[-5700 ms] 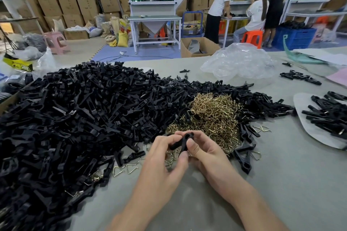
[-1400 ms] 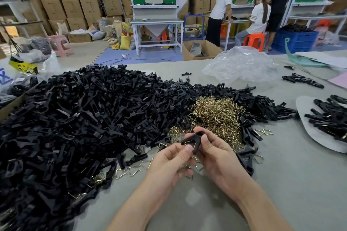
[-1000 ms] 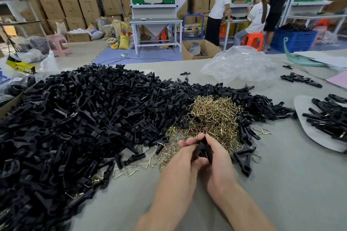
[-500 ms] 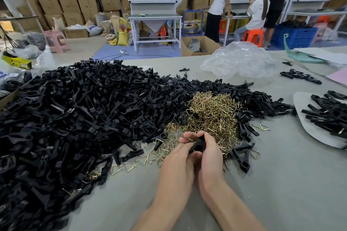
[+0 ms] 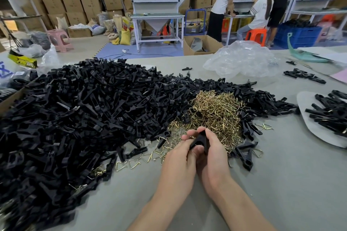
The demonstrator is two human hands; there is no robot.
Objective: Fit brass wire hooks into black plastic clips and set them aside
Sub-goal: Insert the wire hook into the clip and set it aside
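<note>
1. The left hand (image 5: 180, 157) and right hand (image 5: 214, 157) meet above the near middle of the table (image 5: 281, 184), just in front of the heap of brass hooks (image 5: 216, 112)
2. Both hands curl fingers and thumbs round one black clip (image 5: 200, 139) and pinch it between them; it stands tilted with its narrow end pointing away
3. The fingers hide whether a hook is already seated in the clip
4. The step looks like pressing a hook home; it would go best with the clip held steady in one hand while the other thumb pushes the wire square into its slot until it catches, not skewed
5. Once fitted, it likely belongs with the finished clips (image 5: 330, 112) on the pale sheet (image 5: 308, 127) at the right edge
6. The loose clip pile (image 5: 84, 118) covers the left half of the table
7. A clear plastic bag (image 5: 242, 60) lies crumpled near the far edge; its contents cannot be told
8. On the floor beyond, an open cardboard box (image 5: 212, 47) holds something dark, and a blue crate (image 5: 300, 35) is heaped with black parts
</note>
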